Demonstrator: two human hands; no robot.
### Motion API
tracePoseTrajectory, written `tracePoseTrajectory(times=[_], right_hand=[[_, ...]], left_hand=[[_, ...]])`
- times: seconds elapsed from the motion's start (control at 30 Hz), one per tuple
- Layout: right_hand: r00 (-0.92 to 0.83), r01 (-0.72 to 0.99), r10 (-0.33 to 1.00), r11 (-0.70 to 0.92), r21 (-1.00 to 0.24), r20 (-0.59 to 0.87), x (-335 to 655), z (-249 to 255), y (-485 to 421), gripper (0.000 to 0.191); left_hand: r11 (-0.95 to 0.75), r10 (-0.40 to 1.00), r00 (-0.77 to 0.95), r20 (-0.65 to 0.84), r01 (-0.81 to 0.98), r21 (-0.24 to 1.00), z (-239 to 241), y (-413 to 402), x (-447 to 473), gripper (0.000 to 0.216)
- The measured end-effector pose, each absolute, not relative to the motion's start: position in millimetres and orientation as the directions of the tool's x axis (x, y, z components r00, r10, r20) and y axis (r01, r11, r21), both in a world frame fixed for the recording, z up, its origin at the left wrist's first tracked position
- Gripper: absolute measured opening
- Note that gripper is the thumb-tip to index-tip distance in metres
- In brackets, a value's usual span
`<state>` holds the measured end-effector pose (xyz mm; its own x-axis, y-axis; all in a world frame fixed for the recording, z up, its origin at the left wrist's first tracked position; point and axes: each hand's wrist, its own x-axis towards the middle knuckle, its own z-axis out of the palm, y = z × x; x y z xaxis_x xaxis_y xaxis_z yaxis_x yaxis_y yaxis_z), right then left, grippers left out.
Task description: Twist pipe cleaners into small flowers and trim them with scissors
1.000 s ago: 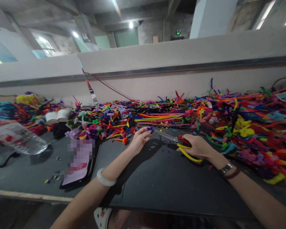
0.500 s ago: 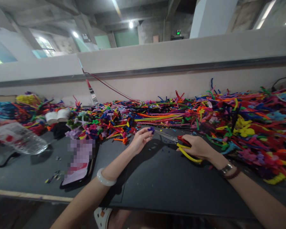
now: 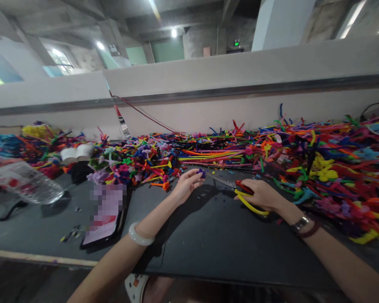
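Basically the left hand (image 3: 186, 186) is mostly closed, pinching a small purple pipe-cleaner bit (image 3: 201, 173) at the fingertips, right at the far edge of the dark table (image 3: 227, 256). The right hand (image 3: 261, 195) is curled firmly around the red and yellow handles of the scissors (image 3: 221, 180), with the blades pointing left toward the purple bit and ending just short of it. Blades look nearly closed, though the exact gap is too thin to tell. Holding the bit up at the fingertips keeps the skin back from the blade tips, and bracing both hands low near the table looks like the steady way to work something this small. A big heap of colored pipe cleaners (image 3: 322, 168) lies just beyond the hands, with small snippets (image 3: 72, 233) scattered on the table to the left.
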<state>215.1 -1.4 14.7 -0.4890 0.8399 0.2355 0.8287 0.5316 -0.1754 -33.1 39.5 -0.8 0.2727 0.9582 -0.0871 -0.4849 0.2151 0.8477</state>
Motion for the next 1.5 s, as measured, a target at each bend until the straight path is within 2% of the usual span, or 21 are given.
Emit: tracePoseTrajectory(times=[0.23,0.47,0.7,0.93,1.13,1.3,1.43,1.5], right_hand=[[-0.482,0.821,0.857,0.514,-0.249,0.182,212.9,15.3,-1.1,0.04],[-0.466,0.826,0.873,0.487,-0.285,0.14,210.4,18.8,-2.4,0.04],[-0.435,0.869,0.885,0.461,-0.18,0.166,214.9,15.8,-1.1,0.04],[-0.403,0.899,0.898,0.425,-0.11,0.177,216.0,17.5,-2.4,0.043],[-0.361,0.924,0.913,0.377,-0.061,0.189,219.2,15.2,1.0,0.044],[-0.345,0.934,0.92,0.356,-0.029,0.185,223.0,10.9,5.3,0.043],[-0.343,0.938,0.926,0.347,0.005,0.156,224.4,9.0,6.2,0.047],[-0.336,0.941,0.93,0.339,0.011,0.151,224.6,8.6,6.4,0.048]], left_hand=[[0.127,0.975,0.221,-0.02,-0.479,0.868,-2.7,40.0,-31.7,0.018],[0.114,0.977,0.213,-0.011,-0.478,0.871,-2.7,39.7,-31.5,0.016],[0.225,0.955,0.281,-0.093,-0.483,0.846,-0.1,39.1,-32.3,0.007],[0.245,0.953,0.283,-0.111,-0.497,0.832,1.0,39.9,-32.5,0.009],[0.314,0.943,0.284,-0.171,-0.595,0.74,0.8,43.7,-34.3,0.007],[0.277,0.958,0.237,-0.163,-0.609,0.743,1.1,45.0,-35.8,0.01],[0.219,0.971,0.203,-0.123,-0.57,0.792,0.3,44.6,-36.2,0.021],[0.209,0.974,0.189,-0.122,-0.555,0.805,0.6,44.2,-35.7,0.02]])
